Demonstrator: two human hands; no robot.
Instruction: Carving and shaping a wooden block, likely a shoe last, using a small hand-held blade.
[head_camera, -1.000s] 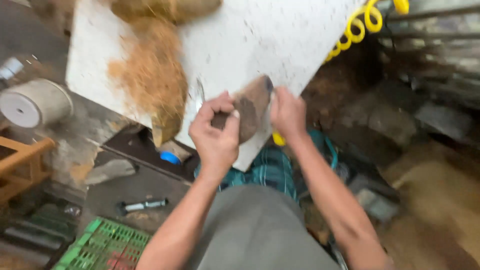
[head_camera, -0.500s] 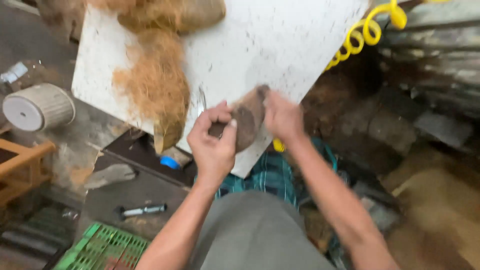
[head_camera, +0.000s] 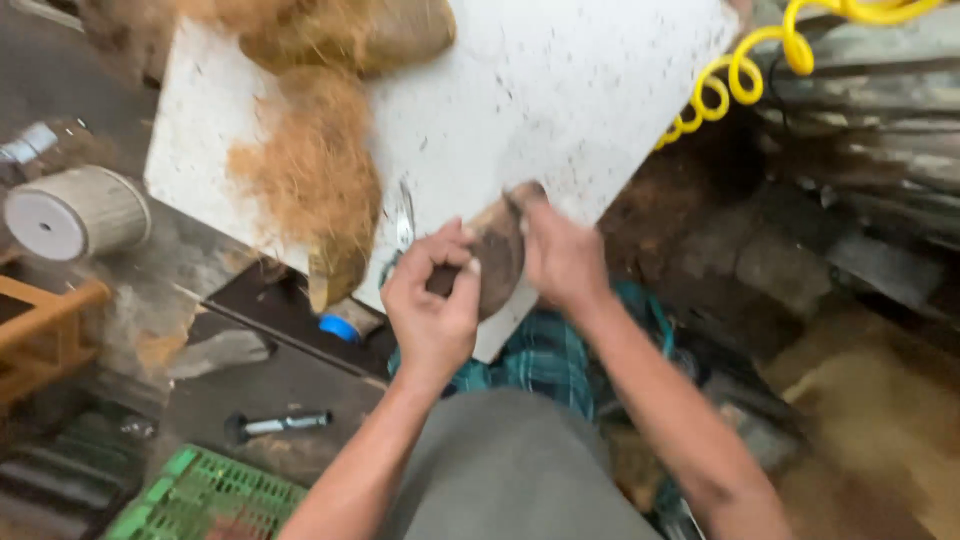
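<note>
Speckled white board (head_camera: 560, 90), fibrous coir heap (head_camera: 310, 170), left hand (head_camera: 432, 300), right hand (head_camera: 562, 255) both clasping curved brown husk piece (head_camera: 497, 250)

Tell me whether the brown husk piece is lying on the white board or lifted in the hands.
Lifted: the left hand and right hand grip the brown husk piece over the white board.

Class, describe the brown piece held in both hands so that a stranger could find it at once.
Start at the white board tilted across the top. At its lower edge, the left hand and right hand grip a brown husk piece. Unlike the loose fibre pile, it is solid, curved and dark.
</note>
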